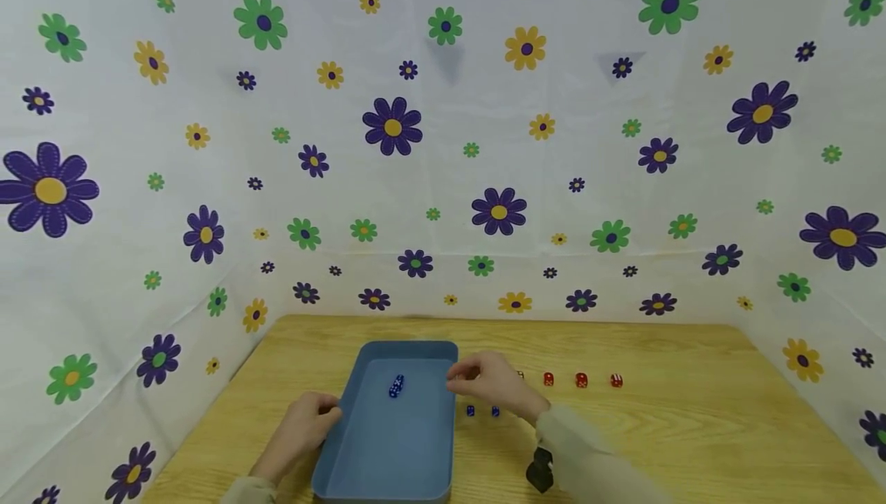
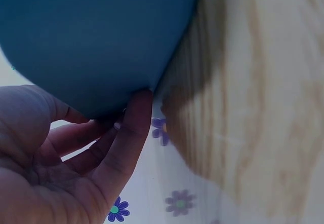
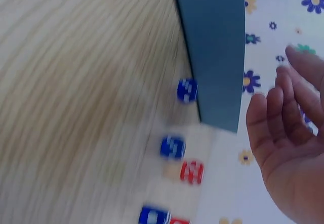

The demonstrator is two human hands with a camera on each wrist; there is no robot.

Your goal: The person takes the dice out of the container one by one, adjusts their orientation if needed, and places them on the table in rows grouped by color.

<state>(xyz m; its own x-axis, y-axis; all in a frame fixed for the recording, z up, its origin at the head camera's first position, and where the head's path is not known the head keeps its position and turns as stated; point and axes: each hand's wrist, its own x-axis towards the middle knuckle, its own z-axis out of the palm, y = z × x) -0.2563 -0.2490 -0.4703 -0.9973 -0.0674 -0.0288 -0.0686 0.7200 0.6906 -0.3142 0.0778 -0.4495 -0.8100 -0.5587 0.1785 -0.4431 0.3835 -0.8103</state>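
Note:
A blue-grey tray (image 1: 398, 450) lies on the table, with blue dice (image 1: 396, 386) sitting close together inside near its far end. My left hand (image 1: 301, 428) grips the tray's left rim, one fingertip pressed on the outer wall (image 2: 101, 41) and other fingers passing behind the edge. Over the right rim hovers my right hand (image 1: 494, 385), its fingers loosely bent and holding nothing. Beside the tray, below that hand, are blue dice (image 1: 471, 411), also visible as a blurred blue die (image 3: 187, 90) by the tray wall in the right wrist view.
A row of red dice (image 1: 581, 380) runs rightward behind the right hand, which partly covers the leftmost one. The wooden table (image 1: 692, 427) is enclosed by a white flowered cloth (image 1: 443, 181) at the back and sides. A small black object (image 1: 540, 471) shows by the right sleeve.

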